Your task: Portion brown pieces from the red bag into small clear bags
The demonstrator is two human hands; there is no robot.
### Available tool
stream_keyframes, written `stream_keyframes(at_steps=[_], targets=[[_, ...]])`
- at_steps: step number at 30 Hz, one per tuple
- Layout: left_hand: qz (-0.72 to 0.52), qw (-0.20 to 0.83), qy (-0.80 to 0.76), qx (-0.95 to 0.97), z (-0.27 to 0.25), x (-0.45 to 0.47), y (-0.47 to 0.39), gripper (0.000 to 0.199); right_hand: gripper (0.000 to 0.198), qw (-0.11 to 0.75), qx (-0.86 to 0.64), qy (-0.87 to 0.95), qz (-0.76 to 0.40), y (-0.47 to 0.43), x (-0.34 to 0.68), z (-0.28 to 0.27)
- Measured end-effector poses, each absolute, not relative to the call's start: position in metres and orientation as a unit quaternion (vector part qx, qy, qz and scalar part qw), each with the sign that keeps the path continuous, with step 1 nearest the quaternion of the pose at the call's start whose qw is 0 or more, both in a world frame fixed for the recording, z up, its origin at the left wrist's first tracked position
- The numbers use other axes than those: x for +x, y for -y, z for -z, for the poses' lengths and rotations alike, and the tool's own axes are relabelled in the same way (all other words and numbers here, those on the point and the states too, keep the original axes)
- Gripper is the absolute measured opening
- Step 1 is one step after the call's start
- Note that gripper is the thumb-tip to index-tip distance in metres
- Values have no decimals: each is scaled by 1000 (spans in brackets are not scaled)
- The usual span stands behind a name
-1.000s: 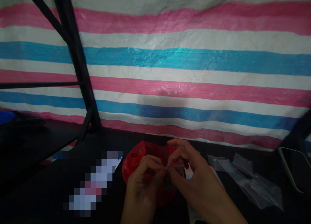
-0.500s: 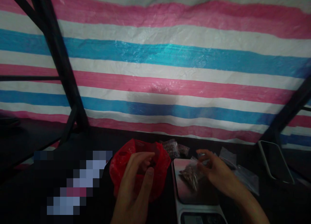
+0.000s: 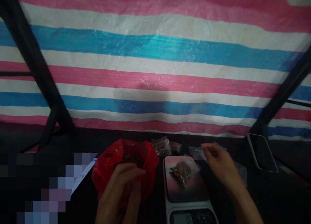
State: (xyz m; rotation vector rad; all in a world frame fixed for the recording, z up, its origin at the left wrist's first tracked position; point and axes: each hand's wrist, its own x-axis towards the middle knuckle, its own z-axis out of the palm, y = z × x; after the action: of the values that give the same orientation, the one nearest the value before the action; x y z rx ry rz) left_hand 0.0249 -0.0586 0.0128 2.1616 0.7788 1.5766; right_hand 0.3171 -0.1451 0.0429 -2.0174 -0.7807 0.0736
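My left hand (image 3: 116, 193) gapes at the red plastic bag (image 3: 104, 162); I can't tell if my right hand (image 3: 220, 160) grips, nor read the cut-off grey display (image 3: 185, 218).

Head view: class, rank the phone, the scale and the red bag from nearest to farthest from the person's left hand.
1. Red bag: right by the left hand, which overlaps it in view.
2. Scale: to the hand's right.
3. Phone: near the view's right edge.
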Motion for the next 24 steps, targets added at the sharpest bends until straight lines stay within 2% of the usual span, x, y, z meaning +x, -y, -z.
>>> stream_keyframes(at_steps=[24], targets=[[-550, 132, -249, 786, -14, 36, 63, 19, 26, 453, -799, 377, -124, 149, 307, -42]])
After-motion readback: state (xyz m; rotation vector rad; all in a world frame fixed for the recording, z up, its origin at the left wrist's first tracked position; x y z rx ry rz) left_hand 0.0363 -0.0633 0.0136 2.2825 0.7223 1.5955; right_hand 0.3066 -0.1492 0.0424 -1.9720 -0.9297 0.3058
